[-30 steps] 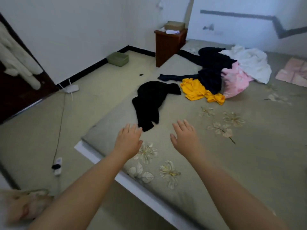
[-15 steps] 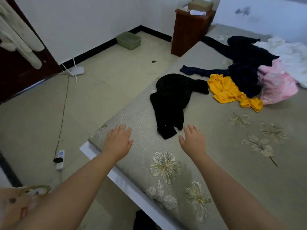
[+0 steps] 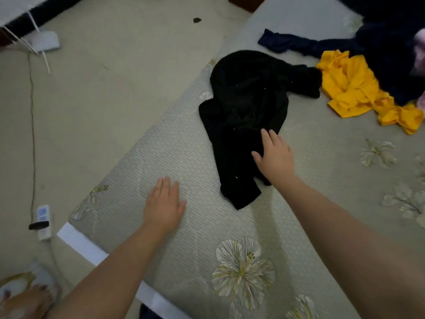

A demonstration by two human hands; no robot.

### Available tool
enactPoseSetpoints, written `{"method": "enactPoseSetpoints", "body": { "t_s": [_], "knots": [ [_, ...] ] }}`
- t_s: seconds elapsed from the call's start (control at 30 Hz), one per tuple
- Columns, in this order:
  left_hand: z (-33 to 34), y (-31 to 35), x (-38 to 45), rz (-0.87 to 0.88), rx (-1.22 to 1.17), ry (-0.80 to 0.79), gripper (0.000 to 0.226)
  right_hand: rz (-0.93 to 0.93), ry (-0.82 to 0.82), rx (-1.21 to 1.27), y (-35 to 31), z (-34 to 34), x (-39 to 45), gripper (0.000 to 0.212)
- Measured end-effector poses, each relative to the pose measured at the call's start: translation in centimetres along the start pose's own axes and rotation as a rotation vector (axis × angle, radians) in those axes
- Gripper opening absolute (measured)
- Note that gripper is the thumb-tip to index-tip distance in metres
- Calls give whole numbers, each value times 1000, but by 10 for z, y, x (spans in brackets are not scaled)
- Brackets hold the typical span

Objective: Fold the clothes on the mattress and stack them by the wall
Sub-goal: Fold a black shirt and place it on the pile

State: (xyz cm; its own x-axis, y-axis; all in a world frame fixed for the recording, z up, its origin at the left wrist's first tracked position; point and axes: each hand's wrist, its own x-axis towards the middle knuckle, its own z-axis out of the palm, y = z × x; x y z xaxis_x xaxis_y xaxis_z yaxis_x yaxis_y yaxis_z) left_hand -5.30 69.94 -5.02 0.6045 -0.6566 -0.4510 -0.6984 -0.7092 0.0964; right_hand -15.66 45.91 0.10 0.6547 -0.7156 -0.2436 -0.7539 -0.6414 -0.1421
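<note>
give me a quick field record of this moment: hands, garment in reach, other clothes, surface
left hand: flat on the mattress, fingers straight, holding nothing
right hand: open, fingers on the black garment
black garment: crumpled, unfolded, near the mattress edge
other clothes: yellow garment and dark blue garment, unfolded, farther back
floor: power strip with cable

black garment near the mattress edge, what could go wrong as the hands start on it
The black garment lies crumpled close to the mattress edge, so spreading it out could push part of it onto the floor. Its far end touches the yellow garment, so a pull may drag that along. Only the right hand rests on it, fingers straight; the left hand lies flat on the mattress, so a one-handed lift may bunch it further.
</note>
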Motion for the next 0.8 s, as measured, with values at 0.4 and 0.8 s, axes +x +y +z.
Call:
{"method": "enactPoseSetpoints", "body": {
  "t_s": [0.4, 0.8],
  "knots": [
    [56, 3, 28, 105, -158, 111, 74, 166, -15, 19, 30, 81, -75, 17],
    [0, 99, 31, 835, 110, 176, 52, 454, -198, 116, 76, 89, -241, 26]
  ]
}}
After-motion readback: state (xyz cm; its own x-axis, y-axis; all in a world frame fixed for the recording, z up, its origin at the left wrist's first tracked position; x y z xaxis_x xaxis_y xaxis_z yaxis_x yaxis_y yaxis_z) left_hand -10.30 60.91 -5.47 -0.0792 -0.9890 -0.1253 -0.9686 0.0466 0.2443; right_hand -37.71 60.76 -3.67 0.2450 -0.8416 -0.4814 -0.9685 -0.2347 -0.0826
